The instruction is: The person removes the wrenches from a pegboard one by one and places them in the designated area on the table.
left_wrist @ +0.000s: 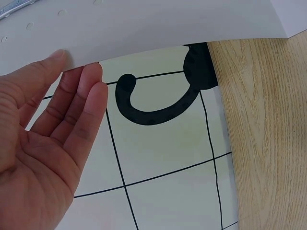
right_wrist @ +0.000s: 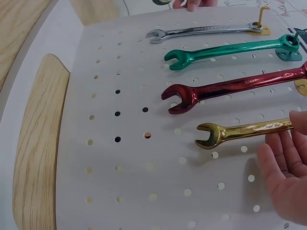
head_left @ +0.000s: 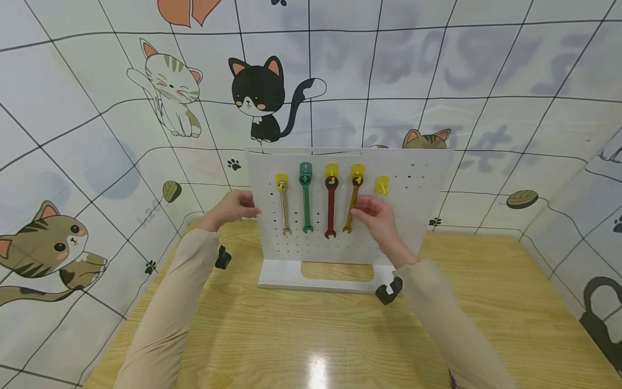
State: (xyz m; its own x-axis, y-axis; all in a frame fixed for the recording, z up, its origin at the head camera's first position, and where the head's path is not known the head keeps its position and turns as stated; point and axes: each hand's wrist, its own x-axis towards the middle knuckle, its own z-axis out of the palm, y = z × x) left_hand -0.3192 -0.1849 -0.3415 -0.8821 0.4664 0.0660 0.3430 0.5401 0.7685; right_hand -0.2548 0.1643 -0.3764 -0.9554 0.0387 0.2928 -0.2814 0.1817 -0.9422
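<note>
A white pegboard (head_left: 405, 208) stands upright on the table, with combination wrenches hanging in a row. From left to right in the head view they are a silver wrench (head_left: 284, 210), a green wrench (head_left: 306, 205), a red wrench (head_left: 331, 208) and a gold wrench (head_left: 353, 199). My right hand (head_left: 381, 222) pinches the gold wrench by its shank; its ring end overlaps a yellow hook (head_left: 358, 169), and its open jaw points down. At the board's left edge, my left hand (head_left: 233, 206) grips the rim between thumb and fingers, as the left wrist view shows.
Right of the gold wrench, another yellow hook (head_left: 382, 185) is fixed to the board. The board's white base (head_left: 279, 273) has a cutout and rests on the wooden table (head_left: 252, 329). Behind stands a wall covering (head_left: 350, 119) printed with cats and grid lines.
</note>
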